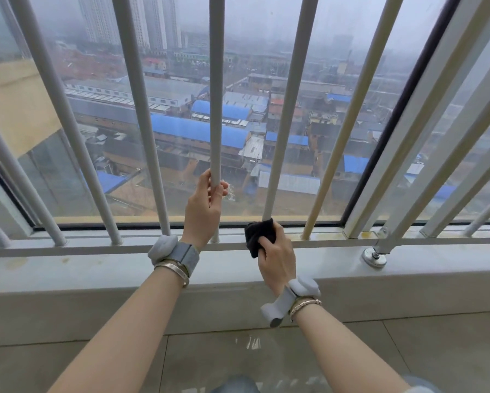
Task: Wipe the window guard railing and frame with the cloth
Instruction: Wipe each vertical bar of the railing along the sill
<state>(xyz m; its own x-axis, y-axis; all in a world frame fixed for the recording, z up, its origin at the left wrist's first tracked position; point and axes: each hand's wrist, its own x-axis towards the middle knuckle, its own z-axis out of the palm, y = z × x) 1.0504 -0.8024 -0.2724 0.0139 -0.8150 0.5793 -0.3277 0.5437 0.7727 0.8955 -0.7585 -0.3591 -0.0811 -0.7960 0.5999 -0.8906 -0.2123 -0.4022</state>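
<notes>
While our left hand [202,207] grips one upright bar [216,109] of the railing, our right hand [276,258] clutches the black cloth [258,235] against the neighbouring bar's [287,123] base, at the bottom rail [68,248].

Person at window guard, wiping the foot of a bar.
Left hand [205,207] grips one white bar [216,109]; right hand [276,255] holds black cloth [256,235] round base of next bar [287,109], just above bottom rail [68,249]. Grey bands on both wrists.
</notes>
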